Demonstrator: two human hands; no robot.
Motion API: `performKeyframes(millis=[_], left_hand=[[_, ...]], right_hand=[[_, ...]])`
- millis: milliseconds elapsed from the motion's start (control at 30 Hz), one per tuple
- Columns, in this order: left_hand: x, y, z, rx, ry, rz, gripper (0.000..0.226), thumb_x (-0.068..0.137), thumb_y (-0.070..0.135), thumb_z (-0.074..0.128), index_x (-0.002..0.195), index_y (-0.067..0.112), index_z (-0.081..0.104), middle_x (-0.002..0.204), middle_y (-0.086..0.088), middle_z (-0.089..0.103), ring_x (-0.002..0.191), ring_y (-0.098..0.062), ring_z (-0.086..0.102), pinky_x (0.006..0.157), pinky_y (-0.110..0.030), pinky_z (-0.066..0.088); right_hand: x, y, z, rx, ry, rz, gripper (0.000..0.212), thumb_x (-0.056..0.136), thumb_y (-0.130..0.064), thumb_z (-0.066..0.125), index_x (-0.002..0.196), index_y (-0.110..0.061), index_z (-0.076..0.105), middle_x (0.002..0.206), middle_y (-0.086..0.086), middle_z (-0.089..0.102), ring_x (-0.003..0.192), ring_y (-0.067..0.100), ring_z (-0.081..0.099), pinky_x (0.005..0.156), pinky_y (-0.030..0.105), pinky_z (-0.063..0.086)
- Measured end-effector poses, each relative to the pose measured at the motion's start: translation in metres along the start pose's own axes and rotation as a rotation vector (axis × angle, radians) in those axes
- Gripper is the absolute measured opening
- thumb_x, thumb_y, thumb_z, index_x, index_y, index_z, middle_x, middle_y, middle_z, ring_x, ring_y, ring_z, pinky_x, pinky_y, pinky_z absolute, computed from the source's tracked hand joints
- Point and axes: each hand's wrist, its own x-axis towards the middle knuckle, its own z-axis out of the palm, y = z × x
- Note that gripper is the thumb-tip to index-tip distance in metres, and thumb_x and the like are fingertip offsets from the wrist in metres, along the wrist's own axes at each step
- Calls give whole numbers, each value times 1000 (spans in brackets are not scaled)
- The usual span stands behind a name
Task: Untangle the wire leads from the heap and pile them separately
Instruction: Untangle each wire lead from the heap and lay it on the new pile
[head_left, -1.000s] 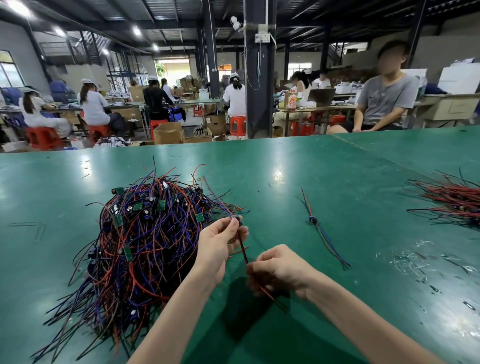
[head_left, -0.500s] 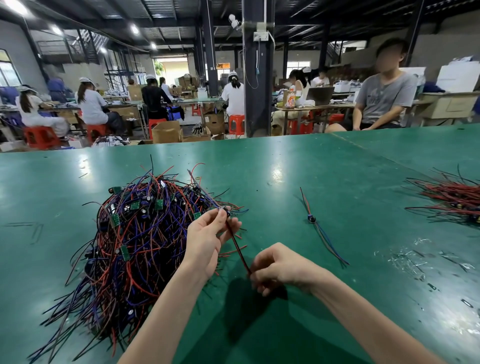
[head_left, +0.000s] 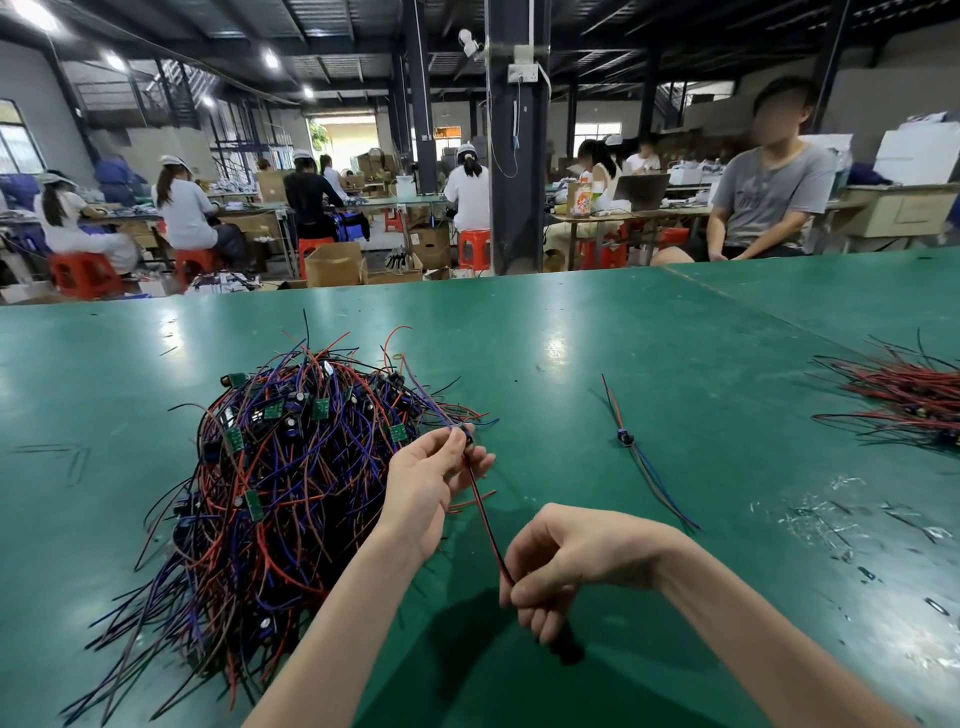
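Note:
A big tangled heap of red, blue and black wire leads (head_left: 280, 483) with small green boards lies on the green table (head_left: 571, 343), left of centre. My left hand (head_left: 426, 483) pinches the upper end of one red-black wire lead (head_left: 483, 514) at the heap's right edge. My right hand (head_left: 566, 561) pinches the same lead lower down, so it runs taut between both hands. One separated lead (head_left: 639, 457) lies alone to the right.
A spread pile of red and black leads (head_left: 904, 400) lies at the table's right edge. Bits of clear scrap (head_left: 831, 519) lie on the right near side. Beyond the far edge a seated person (head_left: 763, 192) and other workers sit at benches.
Both hands have stayed on the same lead. My left hand has drawn slightly away from the heap and the lead runs straighter between the hands.

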Motion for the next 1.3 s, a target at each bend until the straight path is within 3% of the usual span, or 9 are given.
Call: performKeyframes(millis=[233,367,433,533,700,833,967,1067,1300], left_hand=[[-1,-11,3,73,-27,-16,16,94,0,49,83,-1,60,65,-9,57,56,-13,63,60,-23,57],[-3,-15,8,106,-9,-47,16,94,4,51,84,3,63,70,-9,58,60,-14,60,61,-21,57],[-5,-17,10,164,-13,-66,15,94,7,53,84,7,65,72,-5,59,62,-10,57,59,-16,51],[-7,-21,14,278,-31,-100,11,92,13,57,86,14,65,74,2,64,66,-5,55,58,-16,39],[-11,-32,16,321,-13,-133,1,88,12,63,87,13,64,77,2,65,69,-8,56,60,-19,39],[-12,-34,14,319,3,-131,3,87,11,65,86,14,64,77,2,66,68,-5,60,63,-21,41],[-13,-34,16,279,-12,-154,4,88,7,63,90,11,61,81,-1,64,70,-8,61,65,-21,46],[-15,-33,18,258,-46,-169,6,90,5,60,94,9,61,83,-3,64,71,-8,60,61,-19,49],[-14,-27,19,293,-63,-154,13,96,5,51,104,10,59,95,-4,65,75,-12,58,63,-20,50]], right_hand=[[0,6,-4,-60,-67,45,7,90,5,56,96,4,59,68,7,67,57,13,65,60,24,58],[-4,4,-15,-78,-63,34,11,92,-10,60,100,-4,61,89,13,68,72,17,67,70,27,58],[-11,2,-28,-119,8,53,25,92,-28,60,107,-8,62,98,8,68,79,17,69,69,26,57],[-16,2,-45,-207,310,49,31,87,-42,62,103,-16,65,98,3,69,80,11,68,66,23,55],[12,12,-34,38,587,-88,17,83,-18,72,93,-7,64,75,5,68,59,10,61,57,21,51],[27,16,-24,21,764,-137,11,82,-14,73,80,-9,64,66,6,66,50,10,57,49,21,48],[29,18,-20,-94,885,-155,11,77,-17,76,74,-16,66,59,-2,64,49,6,57,51,22,48],[31,17,-20,-115,951,-147,11,76,-10,72,70,-17,66,60,3,65,50,11,56,53,28,52],[-5,14,-90,420,1156,-204,17,83,7,62,70,-4,61,46,-1,59,35,3,50,40,15,47]])
